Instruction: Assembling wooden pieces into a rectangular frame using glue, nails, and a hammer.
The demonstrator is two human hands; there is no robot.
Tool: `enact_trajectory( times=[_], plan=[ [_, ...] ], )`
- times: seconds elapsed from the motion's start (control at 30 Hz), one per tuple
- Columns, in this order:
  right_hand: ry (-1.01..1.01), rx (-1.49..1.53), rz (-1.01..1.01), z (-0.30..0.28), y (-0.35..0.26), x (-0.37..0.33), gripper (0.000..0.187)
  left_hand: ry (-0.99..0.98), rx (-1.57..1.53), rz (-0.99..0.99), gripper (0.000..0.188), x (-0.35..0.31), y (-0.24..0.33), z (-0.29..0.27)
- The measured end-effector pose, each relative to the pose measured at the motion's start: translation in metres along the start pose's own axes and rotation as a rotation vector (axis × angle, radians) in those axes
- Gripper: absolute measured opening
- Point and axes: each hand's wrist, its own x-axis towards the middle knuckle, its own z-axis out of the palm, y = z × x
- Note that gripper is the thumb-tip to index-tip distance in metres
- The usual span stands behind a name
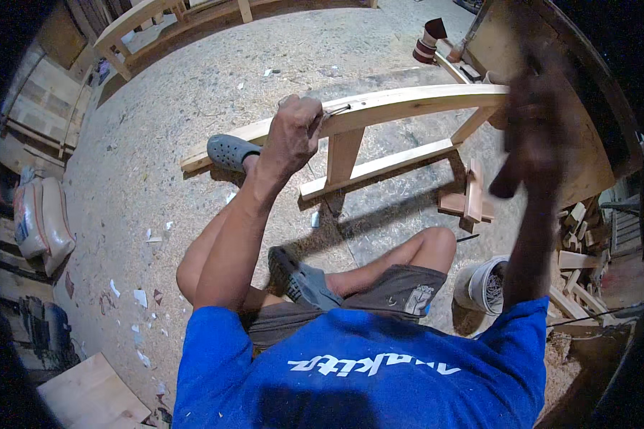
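Across the floor in front of me stands a pale wooden frame (422, 101), its curved top rail joined by uprights to a lower rail. My left hand (297, 129) is closed in a fist at the top rail. A thin dark rod (338, 110) juts from it over the wood; its kind is too small to make out. At the right my raised right hand (533, 143) is smeared by motion. It grips a dark, blurred tool with a handle end (506, 182) below the fist, hammer-like in shape. My foot in a grey clog (230, 152) rests against the frame's left end.
A white bucket (472, 286) holding what look like nails stands by my right knee. Short wood blocks (472, 200) lie beyond it. Offcuts (576, 264) pile up at the right. Another wooden frame (150, 25) stands far left, and filled sacks (43, 222) lean at the left.
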Motion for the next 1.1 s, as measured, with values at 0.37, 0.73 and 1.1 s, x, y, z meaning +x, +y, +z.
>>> enact_trajectory(
  times=[0.37, 0.73, 1.1],
  plan=[
    [-0.417, 0.119, 0.181, 0.07, -0.012, -0.016, 0.046, -0.013, -0.087, 0.053, 0.012, -0.003, 0.005, 0.01],
    [0.243, 0.746, 0.463, -0.007, -0.004, -0.06, 0.04, 0.047, -0.253, -0.295, 0.015, 0.025, 0.038, 0.015],
    [0.153, 0.755, 0.549, 0.007, 0.004, -0.072, 0.04, 0.063, 0.105, 0.018, 0.015, 0.022, 0.048, 0.029]
  ],
)
